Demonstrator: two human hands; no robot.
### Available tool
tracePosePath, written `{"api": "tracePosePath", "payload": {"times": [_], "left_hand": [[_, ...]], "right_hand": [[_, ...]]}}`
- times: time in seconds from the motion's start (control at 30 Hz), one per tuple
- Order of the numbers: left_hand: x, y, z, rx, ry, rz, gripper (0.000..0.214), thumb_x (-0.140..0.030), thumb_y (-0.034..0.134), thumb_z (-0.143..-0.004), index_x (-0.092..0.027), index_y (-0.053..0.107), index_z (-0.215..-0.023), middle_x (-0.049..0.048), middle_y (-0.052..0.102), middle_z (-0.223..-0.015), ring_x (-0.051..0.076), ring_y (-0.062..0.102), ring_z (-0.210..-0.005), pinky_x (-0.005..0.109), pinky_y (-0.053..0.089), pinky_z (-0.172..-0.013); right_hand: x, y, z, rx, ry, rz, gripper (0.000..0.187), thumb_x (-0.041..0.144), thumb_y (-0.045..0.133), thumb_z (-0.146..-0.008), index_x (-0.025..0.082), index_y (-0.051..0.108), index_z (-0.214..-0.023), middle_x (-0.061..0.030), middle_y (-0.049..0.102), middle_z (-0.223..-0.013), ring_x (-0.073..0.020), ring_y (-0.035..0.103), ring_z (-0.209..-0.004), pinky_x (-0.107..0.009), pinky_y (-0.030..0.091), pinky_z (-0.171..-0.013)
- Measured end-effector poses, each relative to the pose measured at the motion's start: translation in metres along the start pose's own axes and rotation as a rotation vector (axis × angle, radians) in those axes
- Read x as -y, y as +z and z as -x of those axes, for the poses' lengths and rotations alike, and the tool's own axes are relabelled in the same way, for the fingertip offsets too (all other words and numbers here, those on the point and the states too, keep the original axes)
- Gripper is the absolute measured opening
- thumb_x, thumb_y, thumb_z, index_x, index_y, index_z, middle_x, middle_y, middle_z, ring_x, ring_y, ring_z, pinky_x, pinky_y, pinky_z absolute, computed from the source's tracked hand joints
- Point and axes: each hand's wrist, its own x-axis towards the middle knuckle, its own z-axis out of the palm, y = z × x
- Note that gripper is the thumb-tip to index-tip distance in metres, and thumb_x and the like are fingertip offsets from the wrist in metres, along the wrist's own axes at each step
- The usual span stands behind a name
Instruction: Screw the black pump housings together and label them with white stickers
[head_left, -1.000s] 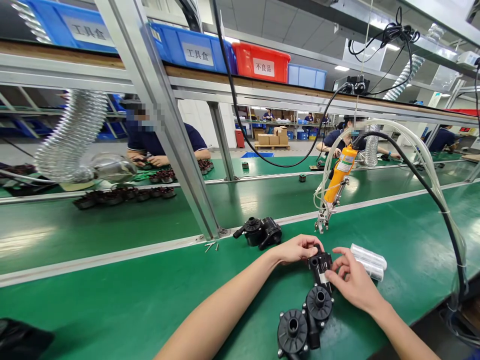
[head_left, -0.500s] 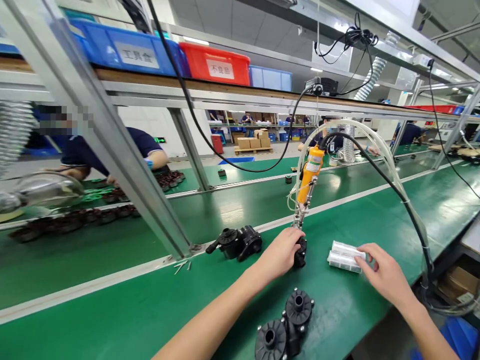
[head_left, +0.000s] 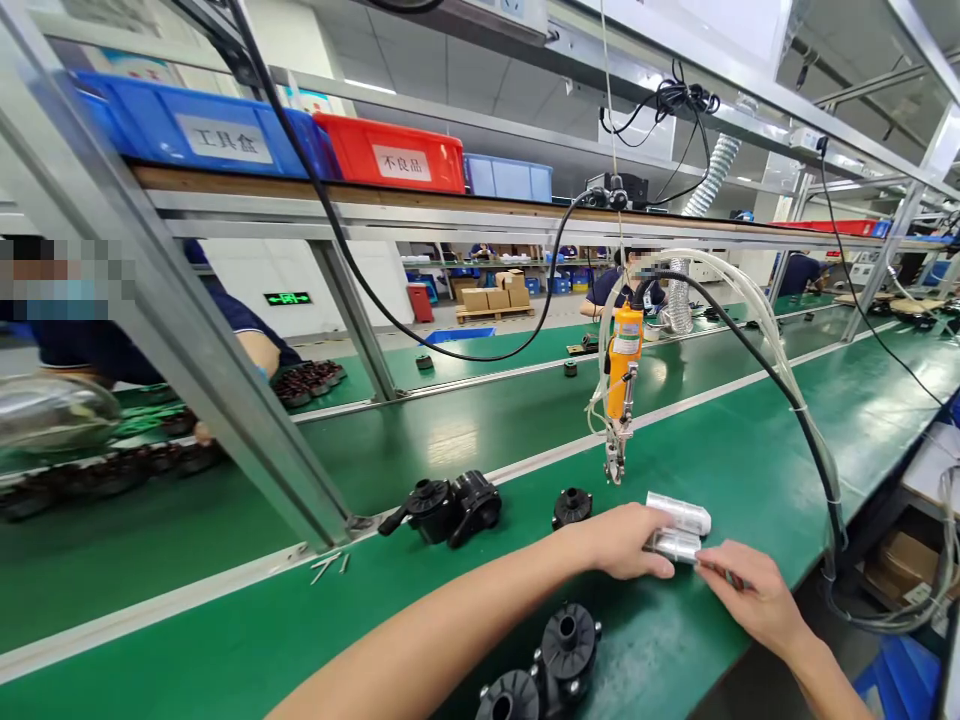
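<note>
My left hand [head_left: 634, 542] is closed round the nearer of two clear plastic tubes [head_left: 677, 546] lying side by side on the green bench; the other tube [head_left: 679, 512] lies just behind it. Against the right end of the held tube, my right hand [head_left: 750, 582] pinches something small, with a reddish bit showing between the fingers. Behind the tubes hangs an orange power screwdriver [head_left: 625, 365], upright and free of both hands. A round black plastic pump part [head_left: 572, 507] stands left of it, partly behind my left forearm.
More black pump housings [head_left: 442, 507] lie at the left, with others [head_left: 566, 650] near the front. Several loose screws [head_left: 330, 565] lie beside a metal post [head_left: 217, 370]. A thick black cable [head_left: 780, 385] arcs down on the right. Another person [head_left: 247, 335] works across the line.
My left hand has left the black part under the screwdriver and moved right onto a tube. The screwdriver has come off that part and hangs straighter. My right hand has shifted to the tube's end.
</note>
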Motion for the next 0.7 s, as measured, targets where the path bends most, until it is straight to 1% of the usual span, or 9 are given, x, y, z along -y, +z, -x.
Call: {"api": "tracePosePath", "payload": {"times": [0.07, 0.17, 0.23, 0.3, 0.4, 0.47, 0.53, 0.6, 0.7], "left_hand": [[0.002, 0.005, -0.001, 0.001, -0.078, -0.002, 0.039, -0.028, 0.086, -0.071, -0.022, 0.073, -0.108, 0.0027, 0.071, -0.084, 0.024, 0.064, -0.077, 0.028, 0.043, -0.069], [-0.003, 0.009, 0.0, -0.119, -0.097, 0.037, 0.036, -0.019, 0.082, -0.07, -0.018, 0.072, -0.105, 0.0016, 0.071, -0.09, 0.02, 0.061, -0.078, 0.026, 0.041, -0.069], [-0.01, 0.01, 0.001, -0.193, -0.052, 0.091, 0.035, -0.014, 0.08, -0.069, -0.017, 0.072, -0.103, 0.002, 0.07, -0.094, 0.018, 0.059, -0.08, 0.025, 0.04, -0.07], [-0.016, 0.011, 0.003, -0.231, -0.04, 0.146, 0.034, -0.014, 0.078, -0.068, -0.017, 0.072, -0.101, 0.0019, 0.069, -0.094, 0.017, 0.057, -0.078, 0.024, 0.04, -0.069], [-0.019, 0.012, 0.005, -0.253, -0.08, 0.26, 0.033, -0.021, 0.083, -0.068, -0.016, 0.072, -0.099, 0.0006, 0.067, -0.088, 0.014, 0.053, -0.072, 0.023, 0.038, -0.065], [-0.019, 0.013, 0.006, -0.288, -0.103, 0.298, 0.026, -0.023, 0.083, -0.07, -0.015, 0.073, -0.092, 0.0007, 0.068, -0.085, 0.014, 0.054, -0.071, 0.024, 0.039, -0.066], [-0.019, 0.014, 0.007, -0.338, -0.102, 0.281, 0.015, -0.02, 0.08, -0.073, -0.015, 0.075, -0.087, 0.0016, 0.07, -0.084, 0.016, 0.056, -0.074, 0.025, 0.041, -0.07], [-0.019, 0.015, 0.006, -0.369, -0.084, 0.247, 0.008, -0.018, 0.077, -0.077, -0.016, 0.078, -0.085, 0.0024, 0.072, -0.083, 0.017, 0.058, -0.076, 0.026, 0.043, -0.074], [-0.017, 0.017, 0.004, -0.384, -0.05, 0.239, 0.008, -0.02, 0.073, -0.082, -0.017, 0.081, -0.085, 0.0038, 0.074, -0.083, 0.018, 0.061, -0.077, 0.027, 0.045, -0.076]], "right_hand": [[0.006, -0.004, 0.004, -0.001, -0.011, -0.003, 0.019, 0.029, 0.071, -0.093, 0.027, 0.079, -0.111, -0.004, 0.069, -0.076, -0.0202, 0.061, -0.067, -0.033, 0.051, -0.063], [0.014, -0.002, 0.002, -0.03, 0.197, -0.056, 0.038, 0.039, 0.073, -0.093, 0.026, 0.071, -0.129, -0.004, 0.067, -0.086, -0.0177, 0.057, -0.066, -0.03, 0.05, -0.06], [0.017, 0.002, -0.002, -0.052, 0.348, -0.105, 0.042, 0.047, 0.07, -0.094, 0.023, 0.069, -0.128, -0.0025, 0.062, -0.083, -0.0154, 0.052, -0.062, -0.028, 0.047, -0.057], [0.02, 0.006, -0.007, -0.068, 0.41, -0.136, 0.039, 0.052, 0.069, -0.094, 0.02, 0.072, -0.117, -0.0008, 0.055, -0.078, -0.0147, 0.049, -0.062, -0.027, 0.044, -0.057], [0.025, 0.01, -0.012, -0.088, 0.383, -0.166, 0.036, 0.051, 0.071, -0.093, 0.02, 0.071, -0.111, -0.0016, 0.053, -0.082, -0.0158, 0.05, -0.068, -0.027, 0.044, -0.061], [0.029, 0.011, -0.014, -0.095, 0.366, -0.19, 0.035, 0.049, 0.071, -0.094, 0.021, 0.07, -0.114, -0.0025, 0.054, -0.086, -0.0161, 0.05, -0.07, -0.027, 0.044, -0.061], [0.033, 0.009, -0.014, -0.106, 0.36, -0.206, 0.032, 0.048, 0.069, -0.095, 0.021, 0.07, -0.113, -0.0032, 0.055, -0.086, -0.0166, 0.051, -0.071, -0.027, 0.045, -0.062], [0.036, 0.007, -0.016, -0.122, 0.333, -0.202, 0.028, 0.048, 0.067, -0.097, 0.02, 0.072, -0.102, -0.0048, 0.056, -0.088, -0.0174, 0.052, -0.073, -0.028, 0.045, -0.063], [0.04, 0.004, -0.018, -0.123, 0.271, -0.163, 0.027, 0.045, 0.064, -0.099, 0.021, 0.072, -0.09, -0.0062, 0.059, -0.09, -0.0174, 0.052, -0.073, -0.029, 0.043, -0.062]]}}
